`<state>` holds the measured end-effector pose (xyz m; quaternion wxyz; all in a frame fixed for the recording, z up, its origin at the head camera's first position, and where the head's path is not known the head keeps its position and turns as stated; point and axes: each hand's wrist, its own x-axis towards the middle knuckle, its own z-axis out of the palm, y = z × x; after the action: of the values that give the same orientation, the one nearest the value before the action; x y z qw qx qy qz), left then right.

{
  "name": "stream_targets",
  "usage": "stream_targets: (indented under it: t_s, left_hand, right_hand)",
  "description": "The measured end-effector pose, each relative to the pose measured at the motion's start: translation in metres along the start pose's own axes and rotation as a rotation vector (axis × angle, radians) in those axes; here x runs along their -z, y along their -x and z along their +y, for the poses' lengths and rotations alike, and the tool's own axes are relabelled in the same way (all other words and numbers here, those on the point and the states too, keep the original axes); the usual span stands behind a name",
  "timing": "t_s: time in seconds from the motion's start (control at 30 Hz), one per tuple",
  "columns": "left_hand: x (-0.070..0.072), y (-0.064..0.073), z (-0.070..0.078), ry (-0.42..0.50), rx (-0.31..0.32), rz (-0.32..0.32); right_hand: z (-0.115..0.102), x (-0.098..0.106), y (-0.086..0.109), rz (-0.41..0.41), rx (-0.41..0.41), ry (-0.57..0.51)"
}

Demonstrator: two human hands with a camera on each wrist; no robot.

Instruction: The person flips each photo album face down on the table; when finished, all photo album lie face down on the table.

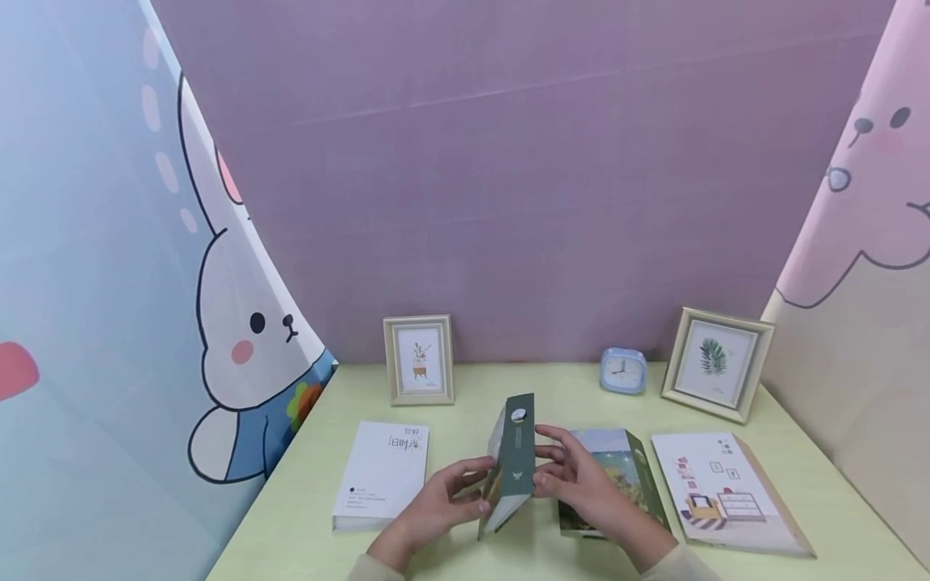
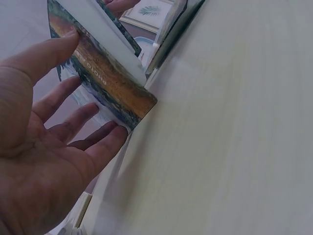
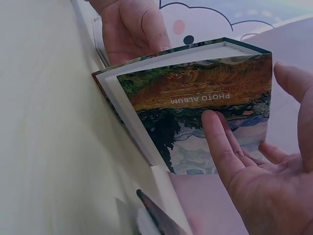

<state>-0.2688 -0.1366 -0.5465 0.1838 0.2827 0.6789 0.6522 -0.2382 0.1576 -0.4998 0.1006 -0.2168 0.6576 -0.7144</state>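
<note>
Photo album [image 1: 513,464] upright on table [image 1: 312,516], both hands' fingers [image 3: 217,142] pinching its covers

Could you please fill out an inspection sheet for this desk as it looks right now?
Surface: pale green desk, matte, no spills seen.
Job's things: photo album stood on its lower edge, painted landscape covers, dark green spine toward the camera.
Clutter: white book; green-edged book; illustrated book; two framed plant prints; blue clock.
Grippers: left hand and right hand hold the album from either side.
Cables: nothing seen.
Surroundings: purple backdrop; cartoon panels at both sides.
</note>
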Motion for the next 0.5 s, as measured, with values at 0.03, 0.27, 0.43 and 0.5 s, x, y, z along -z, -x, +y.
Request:
stream_targets:
  t_s: [0.03,0.27,0.43,0.5]
  left_hand:
    - [-0.0001,0.0002,0.0003,0.005,0.000,-0.006]
    - [-0.0002,0.0002,0.0004,0.017,0.005,-0.017]
    - [0.0007,0.0001,-0.0018,0.011,-0.007,-0.022]
    - [0.0007,0.0001,-0.0023,0.012,-0.011,-0.021]
  right_hand:
    - [-0.0002,0.0002,0.0012,0.000,-0.004,-0.002]
    - [0.0016,0.0035,0.0053,-0.039,0.031,-0.016]
    - [0.0068,0.0076,0.0066,-0.086,0.084,0.001]
    - [0.0077,0.0085,0.0065,-0.097,0.091,0.011]
